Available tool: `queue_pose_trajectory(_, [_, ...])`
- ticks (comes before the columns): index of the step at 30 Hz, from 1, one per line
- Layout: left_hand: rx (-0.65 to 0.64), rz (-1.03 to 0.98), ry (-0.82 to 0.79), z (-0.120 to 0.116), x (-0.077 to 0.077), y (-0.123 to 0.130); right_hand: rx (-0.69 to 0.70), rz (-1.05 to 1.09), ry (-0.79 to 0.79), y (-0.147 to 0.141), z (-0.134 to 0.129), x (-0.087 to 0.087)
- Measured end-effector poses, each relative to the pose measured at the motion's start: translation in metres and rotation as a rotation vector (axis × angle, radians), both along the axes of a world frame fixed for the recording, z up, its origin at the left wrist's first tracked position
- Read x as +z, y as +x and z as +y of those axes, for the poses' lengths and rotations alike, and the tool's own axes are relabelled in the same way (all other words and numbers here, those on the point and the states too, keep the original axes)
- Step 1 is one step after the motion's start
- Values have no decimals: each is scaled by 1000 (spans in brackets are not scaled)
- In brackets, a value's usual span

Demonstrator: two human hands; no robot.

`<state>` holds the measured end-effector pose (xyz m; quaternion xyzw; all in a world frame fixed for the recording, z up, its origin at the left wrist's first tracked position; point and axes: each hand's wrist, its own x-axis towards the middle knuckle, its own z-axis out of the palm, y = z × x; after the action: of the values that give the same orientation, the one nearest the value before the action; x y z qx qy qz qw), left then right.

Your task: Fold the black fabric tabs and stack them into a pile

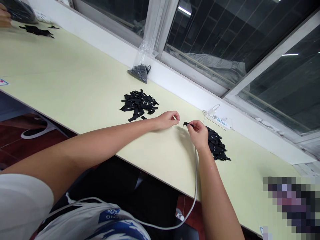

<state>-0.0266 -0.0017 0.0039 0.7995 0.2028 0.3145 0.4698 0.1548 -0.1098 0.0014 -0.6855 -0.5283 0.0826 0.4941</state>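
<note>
My right hand (pixel 199 135) pinches a short black fabric strip (pixel 188 124) between thumb and fingers, just above the table. Across a small gap, my left hand (pixel 168 120) has its fingers curled in toward the thumb; whether anything tiny is between them I cannot make out. A loose pile of black strips (pixel 140 102) lies beyond my left hand, some with small pale marks. Partly hidden behind my right hand is a second pile of black strips (pixel 217 145).
A clear plastic bag (pixel 143 66) with dark pieces stands against the wall. A white power strip (pixel 217 120) lies by the window ledge. One white cable (pixel 196 176) hangs over the table's front edge. More black pieces (pixel 37 31) and another person's hand (pixel 4 16) are far left.
</note>
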Motion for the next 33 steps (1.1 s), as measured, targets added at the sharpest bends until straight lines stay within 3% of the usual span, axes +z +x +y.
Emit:
queue_pose_trajectory(7, [-3, 37, -8, -2, 2, -2, -360, -236, -102, 39, -23, 27])
queue_pose_trajectory(11, [-13, 57, -27, -3, 3, -3, -549, -217, -151, 72, -32, 29])
queue_pose_trajectory(17, [-28, 74, -43, -4, 4, -3, -623, -58, -211, 103, -35, 14])
queue_pose_trajectory(24, [-15, 93, -35, -4, 5, -4, -745, -35, -208, 121, -36, 5])
queue_pose_trajectory(33, [-10, 97, -14, -4, 5, -5, -861, -44, -172, 123, -42, 2])
